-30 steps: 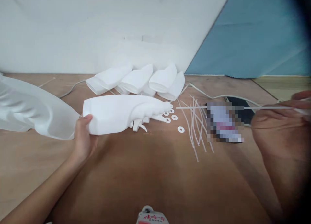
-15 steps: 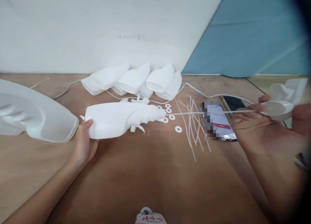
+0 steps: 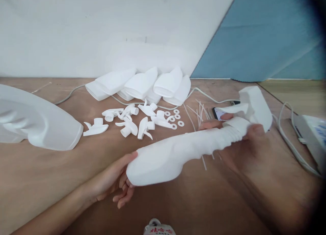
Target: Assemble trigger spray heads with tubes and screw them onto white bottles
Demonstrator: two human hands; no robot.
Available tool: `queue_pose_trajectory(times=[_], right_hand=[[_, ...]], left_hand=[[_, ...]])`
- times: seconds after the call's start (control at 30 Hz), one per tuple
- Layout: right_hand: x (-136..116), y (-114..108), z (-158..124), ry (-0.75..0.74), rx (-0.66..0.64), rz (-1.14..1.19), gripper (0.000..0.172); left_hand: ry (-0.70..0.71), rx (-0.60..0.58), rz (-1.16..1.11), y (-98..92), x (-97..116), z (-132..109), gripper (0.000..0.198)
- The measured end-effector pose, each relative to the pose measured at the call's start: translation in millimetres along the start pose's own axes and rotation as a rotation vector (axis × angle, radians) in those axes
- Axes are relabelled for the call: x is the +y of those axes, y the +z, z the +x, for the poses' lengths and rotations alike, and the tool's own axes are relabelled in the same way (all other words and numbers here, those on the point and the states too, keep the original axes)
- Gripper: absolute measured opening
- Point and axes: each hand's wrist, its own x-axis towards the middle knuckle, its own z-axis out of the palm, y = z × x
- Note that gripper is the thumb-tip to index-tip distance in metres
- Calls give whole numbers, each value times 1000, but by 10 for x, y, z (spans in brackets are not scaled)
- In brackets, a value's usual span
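A white plastic spray bottle (image 3: 173, 153) lies tilted across the middle of the brown table, its base toward me. My left hand (image 3: 115, 182) cups the bottle's base from below, fingers loosely spread. At the ribbed neck, my right hand (image 3: 244, 143) grips the white trigger sprayer head (image 3: 254, 107) that sits on the bottle's top. No tube shows outside the bottle.
Several loose white trigger heads (image 3: 129, 121) and small washers (image 3: 175, 118) lie behind the bottle. Thin tubes (image 3: 200, 114) and a phone (image 3: 220, 112) lie near my right hand. Empty bottles (image 3: 142, 85) are stacked by the wall; a large one (image 3: 35, 118) at left. Cable and device (image 3: 309, 133) at right.
The bottle has swung from the left centre toward me and to the right. The sprayer head with its tube, held apart before, now sits on the bottle's neck.
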Motion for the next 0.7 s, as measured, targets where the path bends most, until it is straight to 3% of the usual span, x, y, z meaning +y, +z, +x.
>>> queue_pose_trajectory(times=[0.13, 0.23, 0.3, 0.37, 0.43, 0.47, 0.53, 0.63, 0.7], right_hand=[[-149, 239, 158, 40, -189, 84, 38], [-254, 501, 203, 28, -264, 179, 40], [-296, 664, 199, 1, -267, 211, 42], [-311, 794, 189, -12, -263, 217, 40], [-300, 887, 186, -2, -238, 191, 33], [-287, 922, 189, 0, -215, 173, 31], [-250, 974, 201, -4, -169, 135, 28], [-190, 1024, 219, -43, -147, 123, 27], [-164, 1039, 226, -12, -146, 117, 27]], left_hand=[[12, 34, 30, 18, 49, -14, 46], [-48, -38, 154, 61, 70, -18, 51], [-45, 11, 315, 98, 41, -8, 57], [67, 188, 557, 140, -2, 0, 59], [264, 390, 749, 186, -36, 3, 53], [368, 450, 788, 211, -45, 4, 45], [557, 446, 785, 271, -47, 15, 40], [729, 303, 726, 377, -26, 75, 77], [706, 226, 661, 430, -11, 137, 101]])
